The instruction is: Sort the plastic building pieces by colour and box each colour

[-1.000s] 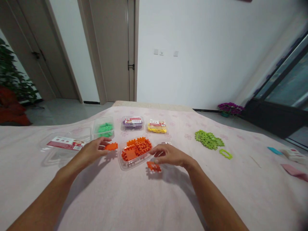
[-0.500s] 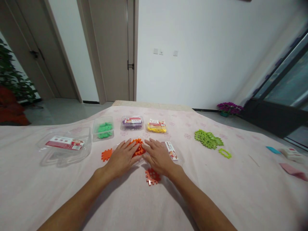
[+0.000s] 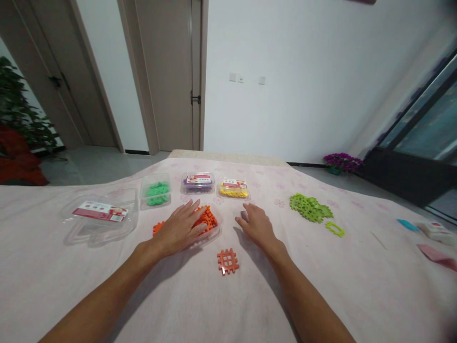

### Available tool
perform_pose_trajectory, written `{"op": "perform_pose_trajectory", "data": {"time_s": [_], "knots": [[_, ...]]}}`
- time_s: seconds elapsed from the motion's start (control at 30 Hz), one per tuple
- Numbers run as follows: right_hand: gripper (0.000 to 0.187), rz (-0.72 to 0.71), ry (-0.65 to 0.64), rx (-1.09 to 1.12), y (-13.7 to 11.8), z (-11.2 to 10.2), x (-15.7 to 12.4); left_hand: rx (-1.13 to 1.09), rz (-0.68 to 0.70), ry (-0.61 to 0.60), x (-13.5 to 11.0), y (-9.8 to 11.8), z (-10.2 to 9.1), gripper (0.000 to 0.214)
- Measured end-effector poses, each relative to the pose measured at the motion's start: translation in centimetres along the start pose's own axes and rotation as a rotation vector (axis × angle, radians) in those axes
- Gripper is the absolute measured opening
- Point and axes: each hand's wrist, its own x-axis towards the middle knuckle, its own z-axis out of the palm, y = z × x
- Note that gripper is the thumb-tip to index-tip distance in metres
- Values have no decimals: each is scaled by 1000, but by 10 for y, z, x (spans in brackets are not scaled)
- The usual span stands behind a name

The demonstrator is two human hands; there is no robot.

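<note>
My left hand (image 3: 180, 227) lies flat, fingers stretched out, on top of the orange pieces in a clear plastic tray (image 3: 215, 230). An orange piece (image 3: 157, 226) shows just left of that hand. My right hand (image 3: 257, 224) rests palm down on the pink cloth to the right of the tray, fingers extended, covering a small lid whose edge shows at the fingertips. A loose orange grid piece (image 3: 227, 261) lies on the cloth in front of both hands, touched by neither.
Behind stand small boxes of green pieces (image 3: 155, 192), purple pieces (image 3: 197, 183) and yellow pieces (image 3: 233, 188). A large clear lid with a red label (image 3: 100, 218) lies left. Lime green pieces (image 3: 310, 207) and a lime ring (image 3: 334, 229) lie right. Small items sit at the far right edge.
My right hand has slid right, off the orange tray and onto the small lid. My left hand stays on the orange pieces. The loose grid piece is now uncovered.
</note>
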Motion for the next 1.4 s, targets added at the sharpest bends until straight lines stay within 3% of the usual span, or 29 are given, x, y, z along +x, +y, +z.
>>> {"op": "perform_pose_trajectory", "data": {"time_s": [0.1,0.17,0.33,0.43,0.57,0.7,0.83,1.0,1.1,1.3,1.4], "knots": [[83,148,-121,-146,4,-8,-4,49,-99,16,0,7,5,71],[87,176,-185,-176,2,-8,-7,82,-86,-31,0,14,7,72],[63,169,-206,-196,-3,-6,-7,91,88,-95,-7,27,0,62],[59,179,-200,-161,3,-10,-1,31,181,-103,-13,23,-3,71],[67,189,-178,20,20,-24,10,-59,53,113,-20,6,8,86],[69,154,-214,445,19,-41,12,-328,-213,366,-24,0,26,67],[69,-38,-316,675,-12,-40,0,-656,-423,409,-20,9,36,65],[70,-457,-231,374,-58,-25,-20,-917,-462,465,-16,12,40,70],[59,-648,-272,237,-76,-23,-31,-1086,-467,505,-14,10,40,70],[50,-836,-352,257,-83,-21,-30,-1355,-549,434,-6,10,31,69],[44,-836,-297,319,-76,-14,-26,-1365,-592,435,-6,11,28,66]]}}
